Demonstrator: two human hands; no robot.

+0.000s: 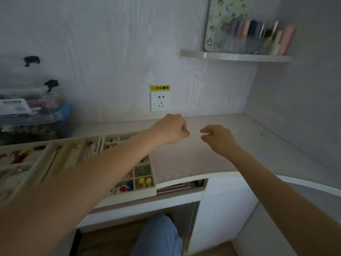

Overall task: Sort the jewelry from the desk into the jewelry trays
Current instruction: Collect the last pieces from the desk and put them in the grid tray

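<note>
A: Where is the jewelry now? I see no loose piece on the counter (212,154) from here.

B: I also see none. The pieces I can see lie in the jewelry trays (145,191) at the left, near edge: small coloured beads and studs in the square compartments, and long thin pieces in the tray further left, but that one is blurred.

A: And the hands?

B: Both hang above the bare counter, near each other but apart. The left hand (170,131) has its fingers curled into a fist. The right hand (216,138) has finger and thumb drawn close, a narrow grip. Perhaps a fine chain runs between them, but I cannot tell; nothing shows.

A: How will such things handle?

B: I judge them very light, small and slippery, a chain limp and easy to tangle. I would pinch with fingertips at a clasp or bead, never scoop.
</note>
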